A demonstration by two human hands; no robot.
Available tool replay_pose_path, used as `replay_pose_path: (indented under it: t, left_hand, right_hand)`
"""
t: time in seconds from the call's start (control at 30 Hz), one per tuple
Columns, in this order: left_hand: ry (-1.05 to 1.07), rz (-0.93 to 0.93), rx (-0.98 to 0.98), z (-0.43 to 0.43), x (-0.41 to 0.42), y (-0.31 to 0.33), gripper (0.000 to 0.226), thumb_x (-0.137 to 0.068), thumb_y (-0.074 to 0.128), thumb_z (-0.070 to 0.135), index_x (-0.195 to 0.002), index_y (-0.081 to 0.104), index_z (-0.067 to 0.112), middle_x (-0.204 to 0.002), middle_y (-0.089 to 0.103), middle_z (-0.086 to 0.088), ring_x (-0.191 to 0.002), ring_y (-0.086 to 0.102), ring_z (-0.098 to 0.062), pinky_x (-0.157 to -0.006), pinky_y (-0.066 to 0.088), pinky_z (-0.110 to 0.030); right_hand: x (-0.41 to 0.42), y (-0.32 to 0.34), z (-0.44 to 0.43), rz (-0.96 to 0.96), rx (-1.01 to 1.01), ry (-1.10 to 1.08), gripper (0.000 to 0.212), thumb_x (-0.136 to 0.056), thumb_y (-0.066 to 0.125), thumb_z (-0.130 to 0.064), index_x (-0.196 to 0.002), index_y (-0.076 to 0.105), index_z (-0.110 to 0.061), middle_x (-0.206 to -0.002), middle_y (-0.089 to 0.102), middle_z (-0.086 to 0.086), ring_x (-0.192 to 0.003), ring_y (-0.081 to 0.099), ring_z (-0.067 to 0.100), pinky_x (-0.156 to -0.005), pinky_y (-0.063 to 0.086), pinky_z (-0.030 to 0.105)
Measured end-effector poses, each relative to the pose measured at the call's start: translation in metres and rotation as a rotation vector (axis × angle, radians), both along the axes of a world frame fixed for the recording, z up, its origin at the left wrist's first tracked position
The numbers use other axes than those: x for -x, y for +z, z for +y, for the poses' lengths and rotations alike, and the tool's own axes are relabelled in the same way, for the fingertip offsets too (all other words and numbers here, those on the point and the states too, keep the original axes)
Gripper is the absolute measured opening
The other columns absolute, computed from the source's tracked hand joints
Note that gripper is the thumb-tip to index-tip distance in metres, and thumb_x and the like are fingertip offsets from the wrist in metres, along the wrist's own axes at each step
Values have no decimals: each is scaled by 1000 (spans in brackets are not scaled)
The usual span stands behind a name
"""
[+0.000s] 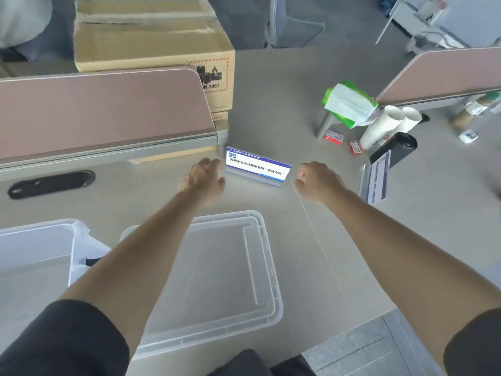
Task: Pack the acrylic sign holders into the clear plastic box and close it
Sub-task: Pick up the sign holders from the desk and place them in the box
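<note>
An acrylic sign holder [257, 167] with a blue and white card stands on the grey desk, tilted, between my two hands. My left hand [202, 178] is just at its left end, fingers curled but apart, holding nothing. My right hand [315, 181] hovers at its right end, fingers loosely bent, also empty. A second sign holder [376, 178] lies at the right. The clear plastic box [35, 248] stands at the lower left, open. Its clear lid [230, 280] lies flat on the desk under my forearms.
A cardboard box [151, 36] stands behind a brown desk divider [103, 107] at the left. At the right are a green tissue pack [348, 103], white paper cups [385, 124], a black roll [394, 149] and small red boxes [354, 147]. Another divider [444, 73] is far right.
</note>
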State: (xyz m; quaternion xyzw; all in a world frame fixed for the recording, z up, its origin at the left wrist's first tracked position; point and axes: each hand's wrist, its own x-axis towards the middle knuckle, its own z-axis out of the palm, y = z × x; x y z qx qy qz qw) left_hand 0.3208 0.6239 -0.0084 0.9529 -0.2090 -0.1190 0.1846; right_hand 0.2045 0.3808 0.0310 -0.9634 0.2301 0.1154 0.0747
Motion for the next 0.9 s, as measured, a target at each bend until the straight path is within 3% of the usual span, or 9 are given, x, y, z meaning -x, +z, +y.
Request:
replay_pose_path:
  t: [0.17, 0.33, 0.43, 0.5, 0.7, 0.9]
  left_hand:
    - [-6, -86, -76, -54, -37, -18, 48, -91, 55, 27, -138, 45, 23, -138, 46, -6, -125, 44, -32, -99, 43, -43]
    - [57, -26, -105, -102, -62, -40, 51, -87, 62, 21, -136, 47, 23, -138, 45, -5, -125, 39, -33, -99, 44, -45]
    - [47, -61, -190, -117, -71, -46, 41, -88, 62, 17, -128, 57, 23, -135, 52, -3, -127, 39, -29, -100, 40, -39]
    - [54, -56, -254, -122, -74, -47, 34, -89, 61, 15, -122, 61, 22, -129, 58, -5, -123, 47, -29, -98, 39, -37]
    - [36, -65, -355, -117, -72, -46, 16, -94, 55, 21, -106, 65, 22, -105, 65, -6, -94, 64, -34, -74, 46, -33]
    - [57, -159, -244, -88, -47, -22, 16, -95, 56, 26, -105, 65, 16, -99, 65, -4, -91, 63, -33, -66, 37, -28]
  right_hand:
    - [-63, -42, -37, -3, -56, 88, 39, -95, 53, -37, -126, 53, -14, -124, 53, 10, -115, 54, 33, -86, 45, 38]
    - [-99, -76, -65, 44, -158, 249, 42, -96, 53, -40, -131, 53, -17, -127, 54, 6, -119, 53, 30, -95, 45, 38]
    - [-107, -88, -77, 50, -170, 327, 22, -96, 50, -34, -99, 61, -16, -102, 58, 3, -98, 58, 30, -73, 41, 31]
    - [-111, -91, -81, 39, -166, 355, 23, -97, 48, -28, -78, 49, -14, -83, 52, 2, -80, 53, 31, -63, 34, 29]
    - [-120, -90, -90, -3, -153, 410, 25, -98, 49, -24, -75, 45, -16, -79, 51, 2, -72, 48, 30, -62, 35, 31]
    - [-118, -59, -77, -114, -142, 442, 21, -98, 50, -27, -85, 59, -13, -83, 54, 2, -76, 49, 29, -64, 36, 33]
